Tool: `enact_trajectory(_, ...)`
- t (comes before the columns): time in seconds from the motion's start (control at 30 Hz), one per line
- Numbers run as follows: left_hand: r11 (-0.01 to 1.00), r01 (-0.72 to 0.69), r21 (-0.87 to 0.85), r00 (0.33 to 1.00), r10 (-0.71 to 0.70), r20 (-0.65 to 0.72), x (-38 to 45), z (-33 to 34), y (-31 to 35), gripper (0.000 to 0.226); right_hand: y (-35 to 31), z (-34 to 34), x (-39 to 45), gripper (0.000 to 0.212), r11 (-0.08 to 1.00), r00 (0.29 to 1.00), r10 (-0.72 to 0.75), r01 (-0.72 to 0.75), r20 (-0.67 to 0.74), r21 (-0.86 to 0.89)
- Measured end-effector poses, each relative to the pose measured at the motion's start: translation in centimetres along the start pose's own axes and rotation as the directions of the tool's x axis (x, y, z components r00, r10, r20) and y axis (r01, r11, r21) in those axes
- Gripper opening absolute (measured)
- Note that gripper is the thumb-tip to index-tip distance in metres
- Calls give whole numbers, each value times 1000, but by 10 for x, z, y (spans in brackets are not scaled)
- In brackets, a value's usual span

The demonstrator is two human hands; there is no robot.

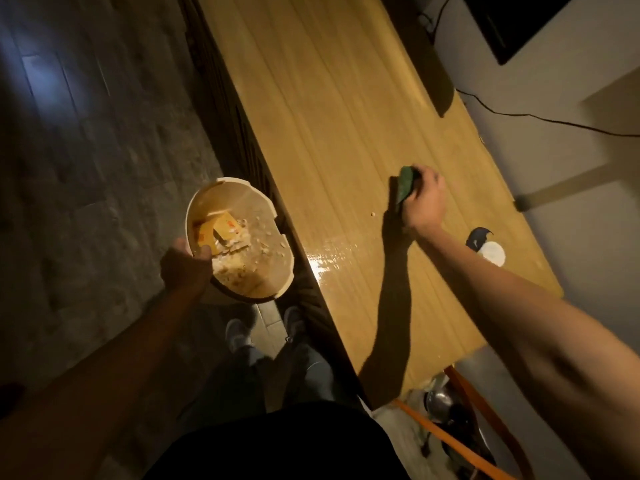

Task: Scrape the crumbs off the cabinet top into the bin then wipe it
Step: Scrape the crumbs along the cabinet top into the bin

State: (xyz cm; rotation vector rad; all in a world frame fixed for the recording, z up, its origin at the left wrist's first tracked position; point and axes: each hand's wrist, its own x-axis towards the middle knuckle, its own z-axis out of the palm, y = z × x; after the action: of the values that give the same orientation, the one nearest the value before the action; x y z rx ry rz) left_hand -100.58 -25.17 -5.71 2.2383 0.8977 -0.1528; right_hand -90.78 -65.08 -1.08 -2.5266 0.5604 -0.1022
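Wooden cabinet top (332, 98), right hand (424, 202) grasping green scourer (405, 185), left hand (185, 268) grasping bin (239, 188), dim room

green scraper (404, 187) half hidden by right hand (424, 202); screen (519, 26) cut off.

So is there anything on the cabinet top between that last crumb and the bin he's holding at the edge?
Nothing visible. The crumb lies on bare cabinet top, left of the green scrubber in the right hand. The left hand holds the bin by its rim at the front edge.
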Motion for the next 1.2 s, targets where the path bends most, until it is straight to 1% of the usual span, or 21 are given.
enact_trajectory(0.07, 997, 16, 70, 1000, -15, -23, -3, 4, -1, 30, 37, -24, 29, 47, 995, 996, 87, -88, -21, -48)
enact_trajectory(0.2, 995, 35, 89, 999, -32, -42, -16, 10, -3, 25, 99, -64, 78, 51, 968, 976, 204, -213, -79, -131)
enact_trajectory(0.3, 992, 60, 107, 997, -55, -52, -25, 16, -3, 30, 134, -82, 101, 55, 945, 969, 244, -244, -30, -219)
enact_trajectory(0.4, 995, 79, 63, 997, -77, -30, -33, 20, -2, 38, 156, -85, 105, 60, 924, 954, 297, -277, 40, -263)
enact_trajectory(0.47, 996, 93, 15, 995, -92, -36, -40, 21, -3, 41, 160, -76, 94, 60, 924, 966, 257, -238, 28, -298)
enact_trajectory(0.53, 997, 76, 16, 996, -75, -57, -48, 20, -4, 41, 154, -61, 75, 61, 932, 985, 172, -162, 2, -324)
enact_trajectory(0.6, 997, 80, 11, 996, -79, -47, -54, 21, -4, 43, 140, -44, 52, 64, 947, 996, 88, -85, -4, -309)
enact_trajectory(0.7, 994, 109, -14, 994, -109, -18, -57, 25, -4, 54, 104, -18, 11, 69, 963, 999, -36, 45, 37, -267)
enact_trajectory(0.77, 993, 116, -10, 992, -116, -59, -58, 28, -6, 44, 74, 4, -18, 71, 967, 994, -95, 105, 54, -233)
enact_trajectory(0.83, 994, 102, -28, 989, -104, -103, -64, 28, -5, 33, 41, 27, -50, 76, 962, 979, -169, 188, 111, -199)
enact_trajectory(0.9, 995, 84, -54, 991, -89, -103, -72, 27, -3, 25, 5, 51, -87, 74, 939, 937, -277, 311, 211, -149)
enact_trajectory(0.97, 996, 64, -65, 992, -71, -103, -78, 22, -1, 21, -32, 72, -124, 62, 899, 866, -390, 431, 314, -72)
enact_trajectory(1.0, 996, 62, -63, 993, -68, -98, -79, 19, 0, 19, -49, 82, -140, 54, 869, 820, -451, 494, 353, -38)
enact_trajectory(1.07, 997, 63, -44, 994, -67, -88, -81, 11, 1, 18, -77, 99, -168, 40, 774, 692, -569, 633, 444, 5)
enact_trajectory(1.1, 997, 62, -37, 994, -65, -86, -81, 7, 1, 21, -87, 105, -178, 39, 730, 624, -608, 682, 490, 37)
enact_trajectory(1.13, 998, 58, -36, 994, -61, -88, -82, 4, 0, 24, -95, 108, -186, 40, 710, 579, -624, 700, 524, 72)
enact_trajectory(1.17, 998, 52, -42, 994, -56, -97, -83, 1, -2, 26, -99, 111, -190, 41, 718, 568, -622, 689, 539, 102)
enact_trajectory(1.2, 998, 45, -47, 993, -49, -107, -84, -1, -3, 29, -102, 111, -191, 43, 741, 581, -610, 659, 539, 128)
